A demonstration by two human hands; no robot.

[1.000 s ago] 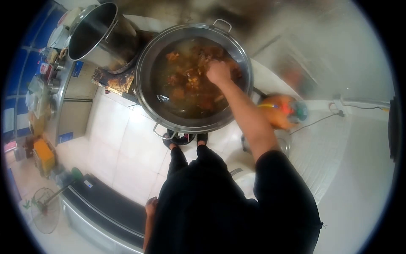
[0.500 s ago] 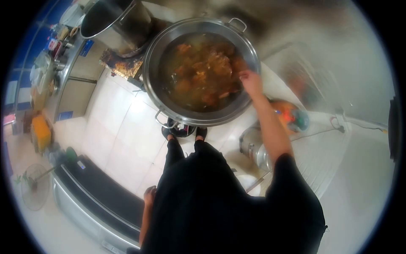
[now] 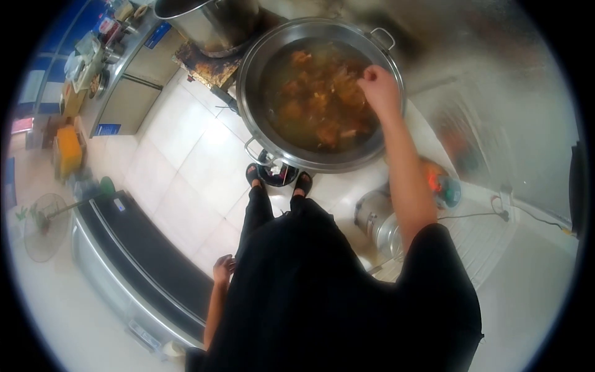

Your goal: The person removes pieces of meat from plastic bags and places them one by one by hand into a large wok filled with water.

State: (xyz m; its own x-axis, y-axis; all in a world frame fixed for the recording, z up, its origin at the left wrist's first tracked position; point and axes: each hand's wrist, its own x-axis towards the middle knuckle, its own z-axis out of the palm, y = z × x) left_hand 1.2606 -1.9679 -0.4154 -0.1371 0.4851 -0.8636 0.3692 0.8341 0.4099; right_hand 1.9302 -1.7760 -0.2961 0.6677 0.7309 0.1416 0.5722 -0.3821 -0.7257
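Note:
A wide steel pot (image 3: pixel 248 105) holds brownish liquid with several reddish-brown chunks (image 3: pixel 328 131) in it. Over the pot's right part is my right hand (image 3: pixel 379 90), its fingers curled together in a pinch. Whatever is between those fingertips is too small to make out. My left hand (image 3: pixel 224 270) hangs low beside my left thigh, fingers loosely bent and slightly apart, with nothing visible in it.
A tall steel pot (image 3: pixel 217 28) stands behind left on a stained burner. Below the wide pot is a black bin (image 3: pixel 279 175). A metal canister (image 3: pixel 374 214) sits at right, a black-topped counter (image 3: pixel 149 248) at lower left, a fan (image 3: pixel 46 226) farther left.
My right hand has gone from over the chunks to the pot's right rim, then back slightly inward above the liquid. The view has shifted, so the pots appear farther right. My left hand stays low.

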